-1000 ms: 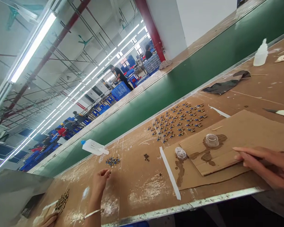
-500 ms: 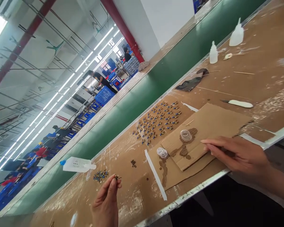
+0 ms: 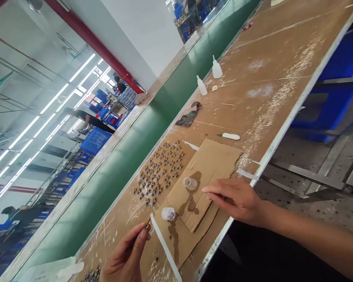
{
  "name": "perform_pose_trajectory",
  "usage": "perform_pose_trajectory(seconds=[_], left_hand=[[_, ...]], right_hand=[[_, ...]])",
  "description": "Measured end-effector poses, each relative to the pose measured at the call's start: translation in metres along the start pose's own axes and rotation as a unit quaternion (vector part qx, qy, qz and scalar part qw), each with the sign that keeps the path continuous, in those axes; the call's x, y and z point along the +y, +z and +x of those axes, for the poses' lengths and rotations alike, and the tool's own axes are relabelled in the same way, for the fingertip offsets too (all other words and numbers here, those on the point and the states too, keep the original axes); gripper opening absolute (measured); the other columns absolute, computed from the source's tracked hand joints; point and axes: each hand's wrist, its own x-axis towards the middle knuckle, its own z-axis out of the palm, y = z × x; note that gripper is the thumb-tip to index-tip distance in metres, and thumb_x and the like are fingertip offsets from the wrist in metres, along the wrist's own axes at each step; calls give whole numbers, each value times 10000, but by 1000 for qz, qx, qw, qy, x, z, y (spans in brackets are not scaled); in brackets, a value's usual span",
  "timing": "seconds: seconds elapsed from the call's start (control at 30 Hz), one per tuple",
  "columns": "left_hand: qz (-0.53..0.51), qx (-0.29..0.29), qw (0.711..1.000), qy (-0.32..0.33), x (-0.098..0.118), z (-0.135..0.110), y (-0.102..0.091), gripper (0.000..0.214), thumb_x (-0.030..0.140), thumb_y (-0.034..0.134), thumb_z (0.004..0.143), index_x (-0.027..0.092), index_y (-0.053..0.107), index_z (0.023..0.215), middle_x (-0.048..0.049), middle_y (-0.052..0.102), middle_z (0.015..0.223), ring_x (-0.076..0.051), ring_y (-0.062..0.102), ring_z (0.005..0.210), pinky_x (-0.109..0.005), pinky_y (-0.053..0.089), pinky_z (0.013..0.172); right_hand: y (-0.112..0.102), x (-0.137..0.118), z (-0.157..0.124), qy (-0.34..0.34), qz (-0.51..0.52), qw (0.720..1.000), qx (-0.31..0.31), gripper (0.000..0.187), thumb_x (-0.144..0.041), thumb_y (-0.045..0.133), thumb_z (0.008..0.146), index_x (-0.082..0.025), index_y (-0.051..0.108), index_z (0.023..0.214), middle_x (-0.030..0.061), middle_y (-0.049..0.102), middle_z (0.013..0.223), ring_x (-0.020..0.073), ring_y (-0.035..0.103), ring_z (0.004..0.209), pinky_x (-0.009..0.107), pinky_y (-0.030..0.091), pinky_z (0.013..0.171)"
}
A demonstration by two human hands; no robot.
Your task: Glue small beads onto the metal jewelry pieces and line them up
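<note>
My left hand [image 3: 126, 254] is closed in a pinch on a small brass-coloured piece [image 3: 147, 226], just left of the white tape strip. My right hand [image 3: 237, 199] hovers over the right part of the cardboard [image 3: 217, 156], thumb and fingertips pressed together; anything between them is too small to make out. Close to its fingertips, a clear little cup [image 3: 190, 183] sits on a wet stain on the cardboard. Another small cup [image 3: 168, 214] with whitish clear contents stands nearer my left hand. Several small blue-and-gold figures [image 3: 159, 172] lie in rows beyond the cardboard.
A white-handled knife [image 3: 231, 136], a camouflage cloth [image 3: 190, 114] and two white squeeze bottles [image 3: 217, 68] lie or stand farther along the bench. A larger translucent bottle [image 3: 53, 270] and a pile of small parts [image 3: 91, 275] are at lower left. A green conveyor belt [image 3: 129, 164] runs behind.
The view has swung to the right. My left hand has moved right with the small piece, closer to the tape strip. My right hand stays near the clear cup, fingertips slightly nearer.
</note>
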Motion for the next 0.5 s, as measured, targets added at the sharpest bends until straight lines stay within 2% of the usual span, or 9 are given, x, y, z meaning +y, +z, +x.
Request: perform_pose_trajectory(seconds=[0.07, 0.13, 0.27, 0.37, 0.5], left_hand=[[58, -10, 997, 44, 10, -3, 13, 289, 449, 771, 555, 251, 742, 764, 11, 744, 825, -183, 670, 890, -263, 484, 910], [92, -44, 992, 69, 16, -1, 23, 302, 478, 740, 577, 261, 740, 788, 13, 743, 861, -202, 659, 940, -289, 467, 938], [143, -123, 979, 80, 24, 13, 38, 369, 515, 726, 570, 254, 738, 830, -9, 742, 895, -243, 657, 944, -345, 487, 910], [194, -146, 965, 102, 32, 21, 50, 382, 543, 699, 588, 256, 738, 836, -15, 739, 887, -258, 651, 936, -382, 474, 909], [216, -162, 950, 158, 45, 20, 69, 317, 538, 658, 634, 266, 730, 782, -4, 729, 851, -241, 648, 893, -351, 482, 838]], right_hand=[[0, 1, -1, -3, 2, 1000, 8, 161, -115, 463, 888, -133, 589, 986, -17, 521, 615, 72, 467, 543, 189, 371, 519], [0, 2, 0, -8, 7, 1000, 12, 158, -113, 457, 890, -124, 589, 976, -14, 520, 615, 73, 470, 551, 191, 370, 526], [-1, 3, 4, -18, 14, 999, 23, 144, -111, 459, 891, -106, 588, 954, -13, 516, 604, 74, 458, 543, 194, 368, 525], [-2, 4, 7, -21, 11, 999, 32, 140, -124, 462, 894, -104, 591, 942, -3, 534, 617, 78, 453, 548, 198, 376, 533], [-4, 5, 8, -18, 13, 999, 42, 164, -153, 434, 910, -109, 591, 914, -4, 529, 604, 80, 450, 536, 200, 379, 518]])
